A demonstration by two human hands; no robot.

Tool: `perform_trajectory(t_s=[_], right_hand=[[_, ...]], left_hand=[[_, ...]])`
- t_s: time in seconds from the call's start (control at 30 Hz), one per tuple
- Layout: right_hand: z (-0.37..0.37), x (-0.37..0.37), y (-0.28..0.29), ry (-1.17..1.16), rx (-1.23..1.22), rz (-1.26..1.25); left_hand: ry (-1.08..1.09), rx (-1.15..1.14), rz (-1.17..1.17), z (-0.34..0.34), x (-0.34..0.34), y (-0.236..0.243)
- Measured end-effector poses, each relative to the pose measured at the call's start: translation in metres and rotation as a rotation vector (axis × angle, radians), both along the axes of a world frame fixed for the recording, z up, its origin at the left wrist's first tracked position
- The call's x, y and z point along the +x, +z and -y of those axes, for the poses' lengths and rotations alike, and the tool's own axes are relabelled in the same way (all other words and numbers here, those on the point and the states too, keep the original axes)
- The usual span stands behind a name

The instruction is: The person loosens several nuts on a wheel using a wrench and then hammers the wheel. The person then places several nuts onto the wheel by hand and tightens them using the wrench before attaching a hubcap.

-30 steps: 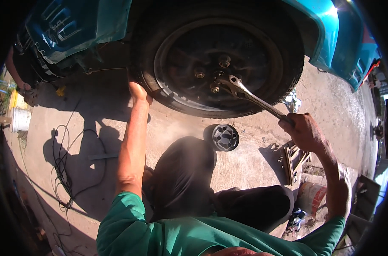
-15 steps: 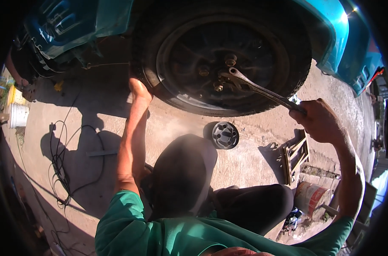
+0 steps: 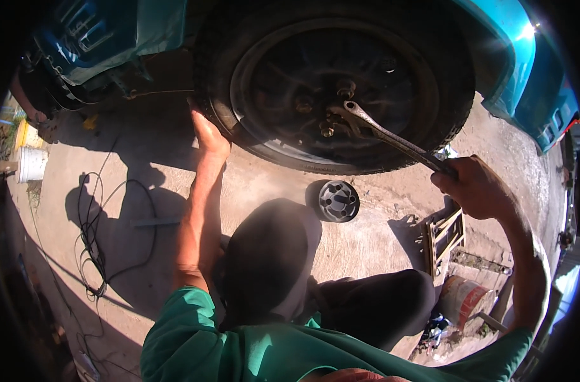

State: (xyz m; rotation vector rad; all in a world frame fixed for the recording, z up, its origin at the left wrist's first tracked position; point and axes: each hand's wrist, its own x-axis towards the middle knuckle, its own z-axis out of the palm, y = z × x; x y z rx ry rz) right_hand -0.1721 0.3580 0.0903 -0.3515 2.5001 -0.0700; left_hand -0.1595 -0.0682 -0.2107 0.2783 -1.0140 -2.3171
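A black car wheel (image 3: 334, 83) under a turquoise car body (image 3: 513, 57) fills the top of the view. My left hand (image 3: 207, 137) presses flat against the tyre's lower left edge. My right hand (image 3: 474, 188) grips the handle end of a long metal wrench (image 3: 385, 134). The wrench's head sits on a lug nut near the hub (image 3: 344, 114). A round grey hub cap (image 3: 339, 200) lies on the concrete just below the tyre. My dark-trousered knees (image 3: 271, 261) are bent in front of me.
A black cable (image 3: 92, 248) loops over the concrete at left, near a white bucket (image 3: 32, 162). A metal frame stand (image 3: 444, 239) and a red and white can (image 3: 462, 299) sit at right. Concrete ground (image 3: 372, 242) lies between my knees and the wheel.
My right hand has swung the wrench handle outward to the right and downward, turning about the lug nut. My left hand has stayed on the tyre edge.
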Motion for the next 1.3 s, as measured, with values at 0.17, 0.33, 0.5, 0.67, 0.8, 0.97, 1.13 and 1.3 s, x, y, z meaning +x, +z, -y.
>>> perform_trajectory(t_s=[0.17,0.33,0.5,0.67,0.8,0.97,1.13,1.3], right_hand=[[-0.001,-0.007,-0.005,0.101,-0.069,0.100],[-0.009,-0.008,-0.004,0.132,-0.065,0.162],[-0.019,-0.011,-0.013,0.181,-0.045,0.132],[-0.016,-0.009,-0.011,0.164,-0.088,0.097],[-0.015,-0.009,0.001,0.126,0.002,0.120],[0.007,-0.017,0.006,0.230,-0.074,0.080],[0.009,-0.012,0.031,0.114,0.084,0.177],[0.008,-0.016,0.020,0.140,0.069,0.180]], left_hand=[[0.179,0.061,0.163,0.009,0.010,0.017],[0.200,0.130,0.169,0.005,0.003,0.017],[0.206,0.199,0.253,-0.026,-0.001,0.045],[0.161,0.248,0.211,-0.011,-0.011,0.049],[0.132,0.220,0.062,-0.014,-0.024,0.013],[0.318,0.211,0.166,-0.006,0.012,0.001],[0.234,0.193,0.152,-0.031,-0.001,0.002],[0.236,0.210,0.096,-0.021,0.000,0.003]])
